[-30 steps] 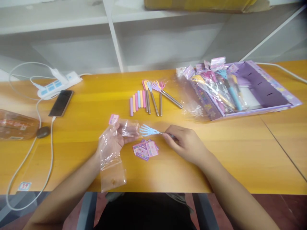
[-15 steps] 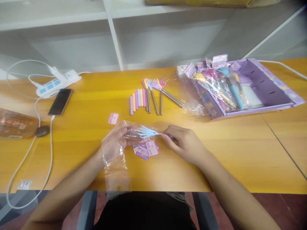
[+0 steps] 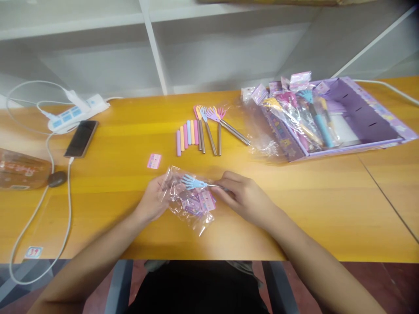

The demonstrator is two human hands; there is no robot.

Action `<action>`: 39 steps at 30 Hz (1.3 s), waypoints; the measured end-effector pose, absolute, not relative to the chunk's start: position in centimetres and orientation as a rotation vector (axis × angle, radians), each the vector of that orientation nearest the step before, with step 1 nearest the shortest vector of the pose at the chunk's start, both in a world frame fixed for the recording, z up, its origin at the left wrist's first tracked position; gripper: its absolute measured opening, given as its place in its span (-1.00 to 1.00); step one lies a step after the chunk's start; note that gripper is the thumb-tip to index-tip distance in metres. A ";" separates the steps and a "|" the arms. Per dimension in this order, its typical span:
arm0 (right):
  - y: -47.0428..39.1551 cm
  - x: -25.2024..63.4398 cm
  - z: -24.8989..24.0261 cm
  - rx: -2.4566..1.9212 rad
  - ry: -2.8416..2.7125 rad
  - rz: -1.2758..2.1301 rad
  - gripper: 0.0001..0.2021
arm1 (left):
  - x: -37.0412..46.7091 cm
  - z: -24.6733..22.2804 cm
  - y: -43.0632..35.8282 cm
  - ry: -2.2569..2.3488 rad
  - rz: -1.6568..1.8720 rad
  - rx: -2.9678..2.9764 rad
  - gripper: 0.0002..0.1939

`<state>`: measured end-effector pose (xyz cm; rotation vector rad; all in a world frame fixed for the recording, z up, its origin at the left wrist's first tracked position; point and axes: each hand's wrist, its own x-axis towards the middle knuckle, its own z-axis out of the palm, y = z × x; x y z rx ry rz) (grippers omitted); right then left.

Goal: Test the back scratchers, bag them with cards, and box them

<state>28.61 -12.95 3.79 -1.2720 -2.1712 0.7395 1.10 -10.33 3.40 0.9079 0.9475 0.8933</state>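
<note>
My right hand [image 3: 244, 194] is closed around the metal shaft of a back scratcher with a light blue hand-shaped head [image 3: 194, 182], which points left. My left hand [image 3: 151, 201] grips a clear plastic bag [image 3: 200, 226] at the scratcher's head; its fingertips are partly hidden by the film. Whether the head lies inside the bag or behind it, I cannot tell. Under the bag are several purple and pink cards [image 3: 206, 201]. Farther back lie more back scratchers [image 3: 211, 139] with steel shafts, beside a row of pastel sleeves [image 3: 187, 136]. A single pink card [image 3: 154, 161] is left of them.
At the right stands an open purple box [image 3: 376, 109] with bagged back scratchers [image 3: 319, 124] in it and over its left edge. A phone [image 3: 81, 138], a power strip [image 3: 78, 114], white cables, a dark mouse-like object [image 3: 57, 179] and an orange package [image 3: 24, 170] occupy the left side.
The plastic bag, which hung over my left wrist, now lies to the right across the cards. My right hand and the blue back scratcher have shifted slightly left.
</note>
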 end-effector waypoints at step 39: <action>-13.3 27.2 3.7 -0.996 -1.384 1.578 -0.66 | 1.0 3.9 -9.3 0.950 1.213 0.646 -0.71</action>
